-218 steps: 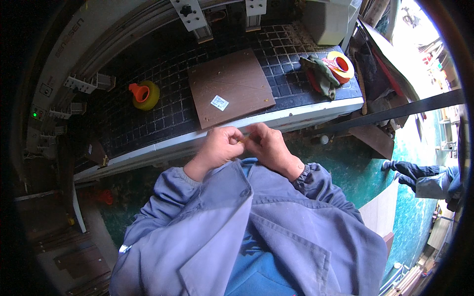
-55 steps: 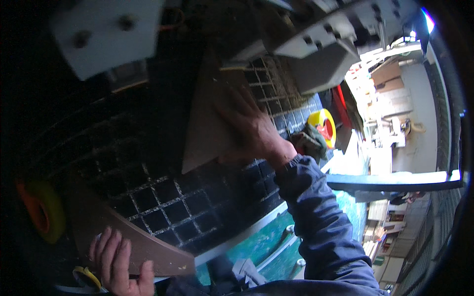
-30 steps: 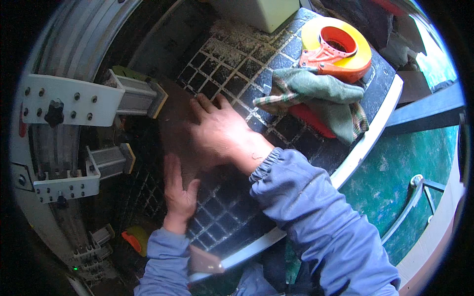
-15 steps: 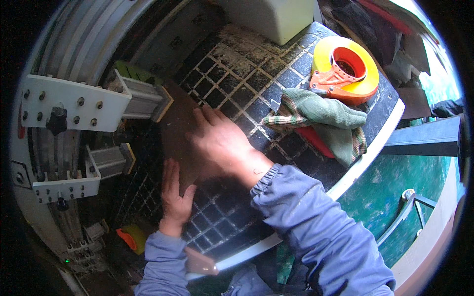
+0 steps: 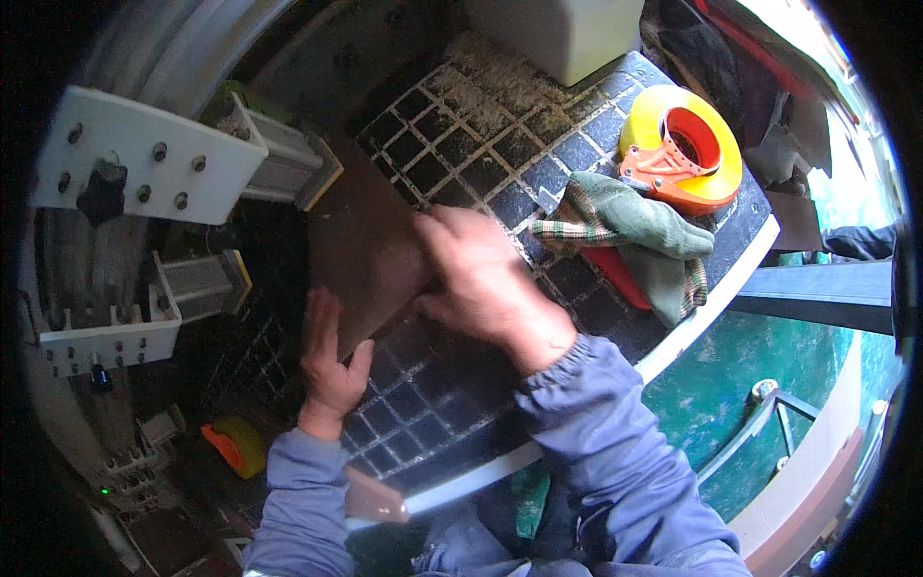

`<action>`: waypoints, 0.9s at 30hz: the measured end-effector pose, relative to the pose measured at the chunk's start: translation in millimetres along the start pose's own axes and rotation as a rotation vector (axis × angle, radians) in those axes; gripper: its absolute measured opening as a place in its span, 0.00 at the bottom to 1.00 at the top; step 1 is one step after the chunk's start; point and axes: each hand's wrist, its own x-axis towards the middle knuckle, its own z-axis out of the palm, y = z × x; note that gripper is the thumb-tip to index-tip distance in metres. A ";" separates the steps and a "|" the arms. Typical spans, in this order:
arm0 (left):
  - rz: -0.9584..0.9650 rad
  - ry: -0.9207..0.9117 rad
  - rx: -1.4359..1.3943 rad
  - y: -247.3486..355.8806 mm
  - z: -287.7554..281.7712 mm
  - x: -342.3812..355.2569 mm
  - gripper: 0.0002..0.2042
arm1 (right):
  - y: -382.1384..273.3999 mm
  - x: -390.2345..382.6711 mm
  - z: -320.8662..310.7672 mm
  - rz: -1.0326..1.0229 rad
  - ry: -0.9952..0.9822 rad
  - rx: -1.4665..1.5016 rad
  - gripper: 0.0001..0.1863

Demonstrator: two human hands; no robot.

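A dark brown panel [image 5: 365, 240] lies on the black, dust-streaked gridded bed [image 5: 577, 154], its far end beside the yellow-edged clamp blocks. My left hand [image 5: 332, 370] is open along the panel's near-left edge, fingers extended and thumb apart. My right hand [image 5: 476, 274], blurred, rests at the panel's right edge with thumb and fingers apart. Right of it lie a folded green cloth [image 5: 654, 226] with plaid trim, over something red, and an orange dispenser with yellow tape [image 5: 726, 154]. Another brown piece [image 5: 375, 495] shows beside my left sleeve.
White bracketed clamp assemblies [image 5: 192, 173] line the machine's left side; a second tape roll [image 5: 245, 452] sits below them. A pale housing [image 5: 548, 29] stands behind. A dark beam [image 5: 817, 288] extends rightward over green floor [image 5: 721, 375]. Someone's dark sleeve [image 5: 856, 240] shows at far right.
Seven seconds ago my hands were together before the panel; now they are on it beside the clamps. In the last half second my right hand slid rightward to its edge.
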 end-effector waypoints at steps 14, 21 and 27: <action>-0.031 -0.037 -0.025 6.3 -8.7 2.6 0.38 | -0.3 -9.6 -2.1 -0.060 0.173 -0.112 0.25; -0.102 -0.058 0.146 26.9 -10.2 14.5 0.43 | 0.7 -9.8 -0.2 -0.049 0.178 -0.109 0.26; -0.157 0.019 0.330 57.2 11.5 26.2 0.36 | 5.1 -12.0 2.0 -0.051 0.176 -0.121 0.26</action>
